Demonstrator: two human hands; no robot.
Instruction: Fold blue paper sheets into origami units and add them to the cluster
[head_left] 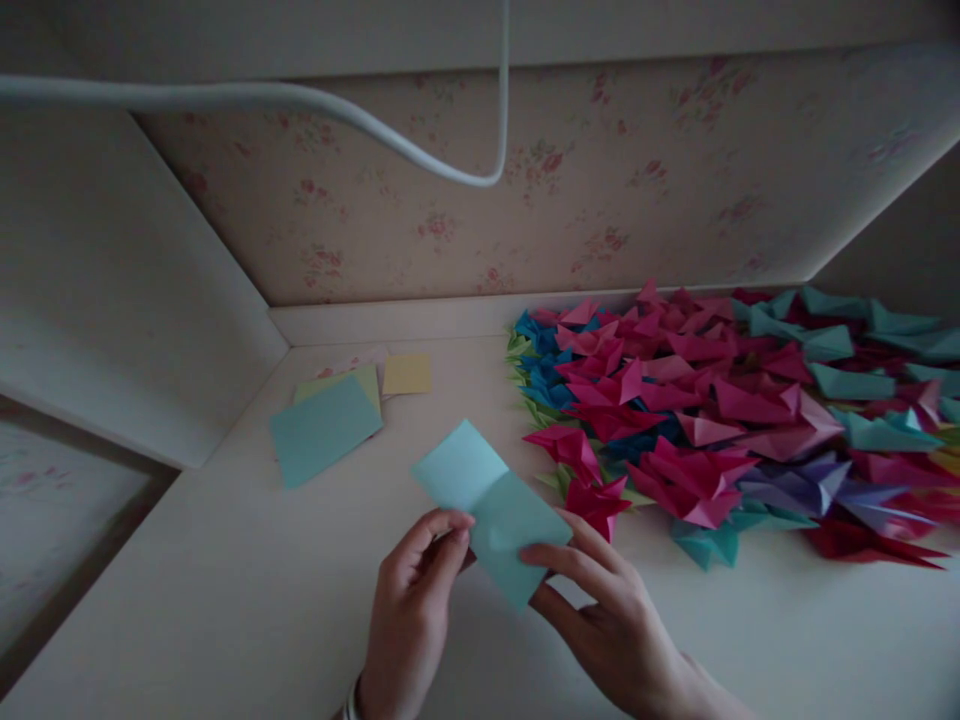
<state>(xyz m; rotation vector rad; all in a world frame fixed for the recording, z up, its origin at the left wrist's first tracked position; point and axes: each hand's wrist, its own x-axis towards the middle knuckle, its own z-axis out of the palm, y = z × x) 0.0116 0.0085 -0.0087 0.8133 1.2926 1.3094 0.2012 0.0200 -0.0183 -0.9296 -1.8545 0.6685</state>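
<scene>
A light blue paper sheet [487, 505] with a crease across its middle lies on the pale table [225, 590]. My left hand [412, 600] pinches its near left edge between thumb and fingers. My right hand [607, 615] grips the paper's near right corner, fingers stretched along the edge. Both hands are low in the middle of the view.
A large heap of folded paper pieces [720, 420], pink, teal, blue, purple and green, covers the right side of the table. A small stack of flat coloured sheets [326, 425] and a yellow sheet [406, 374] lie at the back left. A floral wall [525, 190] and a white cable [420, 150] are behind.
</scene>
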